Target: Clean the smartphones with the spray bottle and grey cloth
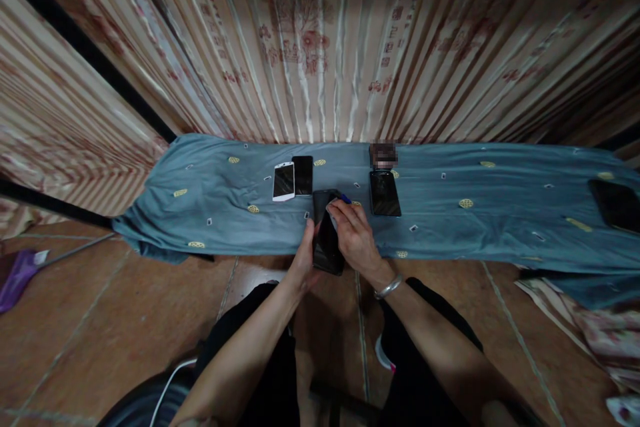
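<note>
Black smartphone (327, 250), held along its left edge by the fingers of the left hand (304, 257), under bunched right-hand (357, 237) fingers whose hold is unclear, points lengthwise away from the person over the desk's (450, 233) near edge.

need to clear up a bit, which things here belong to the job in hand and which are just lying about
In hand:
- dark phone, in the left hand, right hand over it
- small blue item by the right fingers, unclear

Apparently lying about:
- white phone
- black phone beside it
- tablet-like device
- purple tool
</note>
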Demonstrator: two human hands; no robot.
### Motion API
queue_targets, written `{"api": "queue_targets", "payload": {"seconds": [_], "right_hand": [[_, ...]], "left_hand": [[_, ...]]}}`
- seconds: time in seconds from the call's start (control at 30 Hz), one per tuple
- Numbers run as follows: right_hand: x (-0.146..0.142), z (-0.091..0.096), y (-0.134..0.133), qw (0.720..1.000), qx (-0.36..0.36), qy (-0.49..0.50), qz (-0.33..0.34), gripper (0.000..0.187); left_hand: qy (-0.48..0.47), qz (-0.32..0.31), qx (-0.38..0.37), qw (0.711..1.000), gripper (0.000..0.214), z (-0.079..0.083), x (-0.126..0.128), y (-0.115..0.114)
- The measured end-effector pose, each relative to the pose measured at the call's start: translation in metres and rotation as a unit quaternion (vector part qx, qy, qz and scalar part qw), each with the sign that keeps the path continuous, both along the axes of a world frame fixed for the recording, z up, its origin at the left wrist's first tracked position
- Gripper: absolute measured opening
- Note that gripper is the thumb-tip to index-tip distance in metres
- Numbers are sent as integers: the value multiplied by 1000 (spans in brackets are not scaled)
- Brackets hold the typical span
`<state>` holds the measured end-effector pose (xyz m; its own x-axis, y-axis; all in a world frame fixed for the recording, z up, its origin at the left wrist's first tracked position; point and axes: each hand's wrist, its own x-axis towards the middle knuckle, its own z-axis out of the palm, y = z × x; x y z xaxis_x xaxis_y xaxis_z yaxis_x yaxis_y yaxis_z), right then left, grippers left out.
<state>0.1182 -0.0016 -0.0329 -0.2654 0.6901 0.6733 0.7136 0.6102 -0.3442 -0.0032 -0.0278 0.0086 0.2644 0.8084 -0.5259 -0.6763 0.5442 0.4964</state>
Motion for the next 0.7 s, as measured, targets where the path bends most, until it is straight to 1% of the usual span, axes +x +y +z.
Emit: {"api": "queue_targets", "payload": {"seconds": [0.13, 0.3, 0.53, 0.7], "right_hand": [[-6, 3, -8, 1000, -17, 1, 13, 42], [-12, 0, -16, 999, -14, -7, 35, 43], [-23, -5, -30, 997, -12, 2, 73, 48], [-29, -4, -40, 994, -10, -4, 107, 48]], "left_hand": [[-9, 12, -3, 1000, 51, 2, -3, 3], [-18, 28, 2, 999, 52, -1, -7, 6], [13, 67, -14, 998, 45, -8, -15, 11], [24, 87, -20, 996, 47, -10, -19, 13]]}}
